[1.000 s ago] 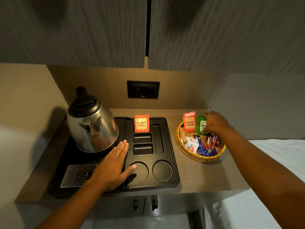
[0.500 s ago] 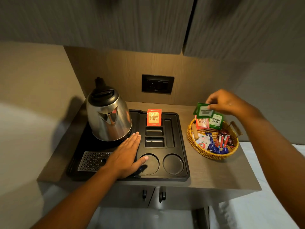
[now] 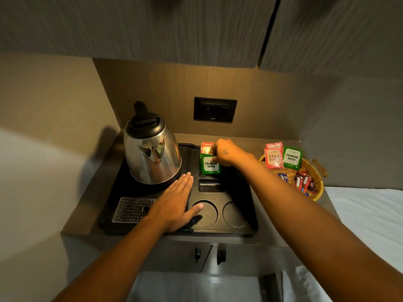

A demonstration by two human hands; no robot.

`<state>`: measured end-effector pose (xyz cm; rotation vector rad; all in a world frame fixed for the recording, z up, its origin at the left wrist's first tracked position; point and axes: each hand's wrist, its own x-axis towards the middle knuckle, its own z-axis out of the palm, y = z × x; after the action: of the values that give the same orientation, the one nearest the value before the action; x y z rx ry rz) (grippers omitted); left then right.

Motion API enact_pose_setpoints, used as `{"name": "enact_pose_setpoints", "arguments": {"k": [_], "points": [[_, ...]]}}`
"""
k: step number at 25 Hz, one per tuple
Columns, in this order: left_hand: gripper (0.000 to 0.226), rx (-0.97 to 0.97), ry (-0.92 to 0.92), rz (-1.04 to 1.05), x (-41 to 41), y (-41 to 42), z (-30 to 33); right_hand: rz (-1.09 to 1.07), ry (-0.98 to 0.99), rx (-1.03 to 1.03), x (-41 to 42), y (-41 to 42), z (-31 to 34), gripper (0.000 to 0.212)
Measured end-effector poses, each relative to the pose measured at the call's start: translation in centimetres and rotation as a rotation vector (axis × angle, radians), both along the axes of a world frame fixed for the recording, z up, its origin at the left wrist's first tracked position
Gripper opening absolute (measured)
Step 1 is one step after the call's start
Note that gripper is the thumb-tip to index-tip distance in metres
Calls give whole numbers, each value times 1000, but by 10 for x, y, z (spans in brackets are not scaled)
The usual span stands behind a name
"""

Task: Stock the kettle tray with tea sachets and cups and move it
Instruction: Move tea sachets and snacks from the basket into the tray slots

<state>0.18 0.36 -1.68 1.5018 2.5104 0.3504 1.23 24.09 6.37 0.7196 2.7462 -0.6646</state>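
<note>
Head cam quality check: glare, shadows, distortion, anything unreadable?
Head view: warm light from above, bright reflections on the kettle; left hand casts a shadow on the dark tray; wide-angle bends the cabinets; green sachet in the right hand readable.

shelf point(image 3: 272, 216) wood-look | black tray point(image 3: 250, 192) left/ctr | wicker basket point(image 3: 314, 171) right

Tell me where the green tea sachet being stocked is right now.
In the head view, the green Premium Green tea sachet stands upright in a rear slot of the black plastic kettle tray, pinched at its top by the right hand, right of the steel kettle.
</note>
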Motion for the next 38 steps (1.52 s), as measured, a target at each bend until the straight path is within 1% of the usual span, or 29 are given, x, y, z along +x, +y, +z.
{"name": "enact_pose_setpoints", "arguments": {"k": [2, 3, 6, 7, 8, 9, 11, 12, 13, 14, 16, 17, 21, 24, 26, 27, 29, 31, 33, 35, 36, 38], "points": [[95, 14, -2, -4, -1, 0, -3, -28, 19, -11, 6, 6, -4, 38], [95, 21, -3, -6, -1, 0, -4, -55, 70, 2, 16, 15, -2, 40], [94, 47, 1, 0, -3, 1, -9, -236, 274, 76, 71, 61, 10, 39], [94, 55, 1, 3, -3, 1, -10, -305, 274, 106, 94, 79, 13, 38], [94, 62, 1, 3, -3, 1, -11, -353, 203, 128, 115, 95, 15, 40], [94, 63, 0, -1, -3, 1, -11, -365, 68, 137, 134, 104, 16, 44], [95, 55, 5, -9, -4, 1, -11, -304, -232, 119, 156, 107, 9, 56], [95, 50, 11, -10, -4, 1, -10, -271, -291, 101, 161, 104, 3, 58], [95, 45, 11, -8, -4, 1, -10, -260, -277, 79, 162, 100, -2, 56], [95, 40, 8, -8, -3, 1, -9, -270, -210, 49, 163, 97, -7, 47], [95, 32, 7, -9, -3, 1, -9, -291, -102, 30, 164, 93, -13, 18], [95, 30, 9, -9, -3, 1, -9, -290, -95, 34, 164, 91, -13, 12], [96, 23, 9, -10, -3, -1, -7, -284, -125, 109, 173, 91, 12, 12], [95, 30, 12, -16, -2, -1, -7, -279, -1, 137, 172, 83, 46, 13], [95, 26, 22, -28, -2, -1, -7, -171, 93, 79, 150, 53, 54, 13], [95, 22, 24, -31, -3, -1, -7, -88, 100, 49, 133, 34, 49, 11], [95, 12, 22, -29, -3, 0, -6, 65, 65, 61, 95, 0, 29, 5], [95, 12, 19, -22, -2, 1, -5, 112, 29, 71, 62, -23, 8, 12], [94, 18, 15, -22, -2, 1, -4, 103, -39, 88, 43, -32, -9, 19], [94, 29, 1, -20, -1, 1, -4, 83, -63, 96, 44, -29, -15, 25], [94, 34, -5, -18, -1, 1, -3, 35, -18, 89, 52, -23, -14, 28], [94, 47, -14, -13, -1, 1, -3, -175, 148, 87, 78, 2, -9, 24]]}}
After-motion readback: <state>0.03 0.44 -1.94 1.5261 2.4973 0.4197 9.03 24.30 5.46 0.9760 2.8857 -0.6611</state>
